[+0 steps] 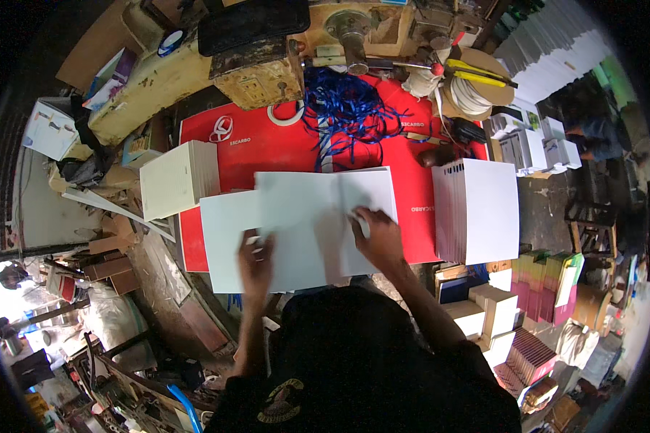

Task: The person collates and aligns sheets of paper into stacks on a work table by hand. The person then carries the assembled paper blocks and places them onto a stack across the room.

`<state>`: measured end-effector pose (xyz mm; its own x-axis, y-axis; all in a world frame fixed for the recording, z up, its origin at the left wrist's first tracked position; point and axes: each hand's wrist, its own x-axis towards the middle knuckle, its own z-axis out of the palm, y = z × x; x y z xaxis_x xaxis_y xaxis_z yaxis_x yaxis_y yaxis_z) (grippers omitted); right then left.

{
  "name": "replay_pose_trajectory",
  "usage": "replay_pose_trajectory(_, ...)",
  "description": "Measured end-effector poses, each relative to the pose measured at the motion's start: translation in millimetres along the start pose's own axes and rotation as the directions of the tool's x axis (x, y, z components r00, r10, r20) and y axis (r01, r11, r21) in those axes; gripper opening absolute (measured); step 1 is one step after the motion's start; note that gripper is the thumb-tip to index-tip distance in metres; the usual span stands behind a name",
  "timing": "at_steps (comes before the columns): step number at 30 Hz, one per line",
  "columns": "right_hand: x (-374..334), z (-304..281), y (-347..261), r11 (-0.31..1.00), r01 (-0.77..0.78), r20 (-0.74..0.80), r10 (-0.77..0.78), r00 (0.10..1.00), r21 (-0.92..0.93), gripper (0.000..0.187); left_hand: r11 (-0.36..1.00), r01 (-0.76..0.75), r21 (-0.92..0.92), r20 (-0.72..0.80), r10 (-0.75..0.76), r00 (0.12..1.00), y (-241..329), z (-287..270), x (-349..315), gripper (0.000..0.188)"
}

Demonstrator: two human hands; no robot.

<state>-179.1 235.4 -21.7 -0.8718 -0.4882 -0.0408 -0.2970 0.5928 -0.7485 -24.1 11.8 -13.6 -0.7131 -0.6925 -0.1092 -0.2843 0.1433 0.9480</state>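
Observation:
Large white sheets (227,216) lie spread open like a wide book in front of me. One white sheet (296,206) overlaps them in the middle, its left edge running down to my left hand (256,263). That hand is closed at this edge, its fingers curled. Over the right part of the paper is my right hand (378,234), fingers bent together; a small white patch shows between them, too small to name. A shadow falls on the paper between the two hands.
A red board (412,180) covers the table. Stacked cream blocks (170,180) stand left, a thick stack of white books (484,209) right. Tangled blue ribbon (350,105) lies behind, near an old machine (260,76), a cord spool (473,94) and yellow-handled tool (477,71).

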Motion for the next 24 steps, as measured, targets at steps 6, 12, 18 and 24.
replay_pose_trajectory(6, 143, 14, 4, 0.718, 0.647, -0.142, -0.69, 0.709, -0.257, 0.023, 0.92, 0.089, 0.381, -0.151, -0.033, 0.988, 5, -146, 35, 0.03)
replay_pose_trajectory(12, 216, -4, -2, 0.47, 0.828, 0.447, -0.697, 0.561, -0.305, 0.016, 0.849, -0.42, 0.321, 0.147, 0.393, 0.908, 47, 34, 43, 0.054)
replay_pose_trajectory(18, 218, -66, 52, 0.701, 0.499, 0.259, -0.429, 0.866, -0.509, 0.016, 0.478, -0.676, 0.561, 0.486, 0.47, 0.737, 38, 169, 65, 0.084)
replay_pose_trajectory(24, 95, -115, 89, 0.971, 0.107, -0.066, -0.124, 0.99, -0.214, 0.011, 0.522, -0.731, 0.44, 0.501, 0.533, 0.682, 16, 163, 78, 0.066)
